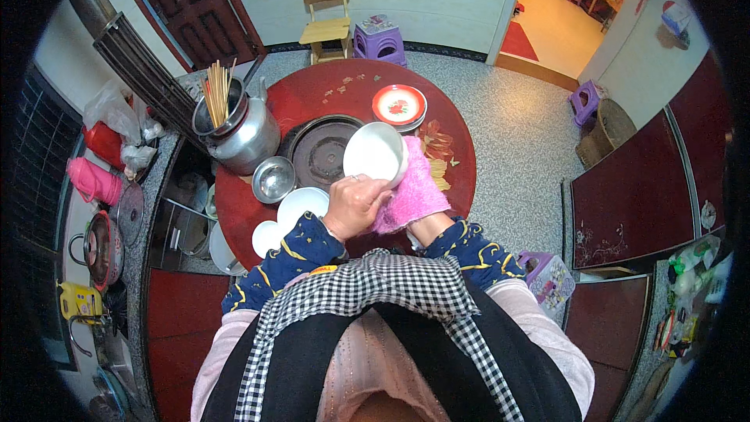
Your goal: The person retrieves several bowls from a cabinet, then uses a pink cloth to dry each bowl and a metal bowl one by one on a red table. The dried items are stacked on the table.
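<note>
A white bowl (375, 152) is tilted over the table, its open side facing up. My left hand (354, 205) grips its near rim, thumb on the right. A fluffy pink cloth (416, 190) covers most of my right hand (432, 227) and lies against the bowl's right outer side; the fingers underneath are hidden. To the left of my left hand are a white plate (302, 206), a small white dish (267, 238) and a shiny metal bowl (274, 180). Behind the white bowl stands a stack of plates, topped by a red-rimmed plate (399, 104) with a flower design.
The round red table (304, 85) has a dark circular stove plate (322, 155) in its middle. A metal kettle (252, 140) with a pot of chopsticks (217, 97) on it stands at left. Purple stools (379, 44) and a wooden chair (326, 29) stand beyond.
</note>
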### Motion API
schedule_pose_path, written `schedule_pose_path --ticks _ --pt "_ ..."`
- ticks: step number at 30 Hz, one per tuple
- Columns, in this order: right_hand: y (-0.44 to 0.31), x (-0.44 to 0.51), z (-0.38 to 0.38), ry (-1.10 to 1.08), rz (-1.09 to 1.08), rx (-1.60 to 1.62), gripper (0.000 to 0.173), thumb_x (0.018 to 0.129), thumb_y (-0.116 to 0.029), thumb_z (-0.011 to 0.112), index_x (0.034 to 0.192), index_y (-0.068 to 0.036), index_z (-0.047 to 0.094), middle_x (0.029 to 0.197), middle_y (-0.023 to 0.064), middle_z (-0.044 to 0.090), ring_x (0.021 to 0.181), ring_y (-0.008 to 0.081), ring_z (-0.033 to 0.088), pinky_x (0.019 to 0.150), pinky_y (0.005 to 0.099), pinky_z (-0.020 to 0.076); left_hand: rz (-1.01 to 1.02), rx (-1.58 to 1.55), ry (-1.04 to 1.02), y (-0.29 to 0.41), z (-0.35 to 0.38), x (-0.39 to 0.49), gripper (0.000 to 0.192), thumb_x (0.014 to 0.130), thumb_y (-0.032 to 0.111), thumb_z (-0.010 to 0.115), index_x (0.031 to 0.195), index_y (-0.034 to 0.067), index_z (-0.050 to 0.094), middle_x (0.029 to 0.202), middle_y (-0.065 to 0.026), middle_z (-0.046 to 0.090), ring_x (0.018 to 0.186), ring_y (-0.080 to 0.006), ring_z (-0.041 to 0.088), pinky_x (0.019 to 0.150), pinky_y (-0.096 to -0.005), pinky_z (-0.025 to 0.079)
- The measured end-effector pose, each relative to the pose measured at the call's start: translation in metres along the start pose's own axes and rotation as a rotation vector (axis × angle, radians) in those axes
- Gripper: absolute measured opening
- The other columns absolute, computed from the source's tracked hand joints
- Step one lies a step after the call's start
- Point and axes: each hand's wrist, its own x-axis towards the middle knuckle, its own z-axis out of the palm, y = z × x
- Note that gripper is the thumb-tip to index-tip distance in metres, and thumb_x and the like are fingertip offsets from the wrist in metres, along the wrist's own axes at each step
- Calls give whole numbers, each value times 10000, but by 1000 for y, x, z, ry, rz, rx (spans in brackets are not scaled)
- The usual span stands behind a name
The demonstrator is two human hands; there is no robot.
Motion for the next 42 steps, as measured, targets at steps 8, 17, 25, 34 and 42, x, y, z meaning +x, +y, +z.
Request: schedule_pose_path --ticks 8,17,25,34,42 --pt "-4 -18 10 173 -56 -295 615 944 -618 361 1169 -89 579 1007 74 634 867 180 614 728 299 516 -159 133 -84 9 -4 3 155 813 228 677 833 83 626 626 -120 585 600 -313 608 527 -425 463" --pt "10 -21 -5 161 -61 -300 444 974 -513 427 1012 -98 580 843 15 581 728 126 558 591 270 462 -189 135 -95 6 -8 0 117 815 205 659 834 92 635 628 -125 582 596 -320 606 520 -423 464" --pt "29 13 -75 -194 -149 -348 180 987 -273 460 1048 -131 553 854 10 552 750 134 551 647 280 480 148 385 -286 2 -5 -3 110 689 163 619 719 95 538 674 -51 597 708 -229 607 614 -359 471" --pt "-3 -21 -27 26 -249 -926 197 922 -201 507 918 -68 652 829 87 670 791 236 645 704 356 508 -302 39 122 -17 -25 -7 691 786 229 720 1380 76 402 1412 -249 356 1315 -381 356 1080 -479 292" --pt "-19 -37 -6 271 -332 -1856 512 877 -449 577 976 53 548 844 263 646 817 393 638 694 454 492 -1011 -1008 -8 -52 -13 -19 434 968 350 518 1272 41 501 1145 -76 588 1047 -150 561 899 -288 444"
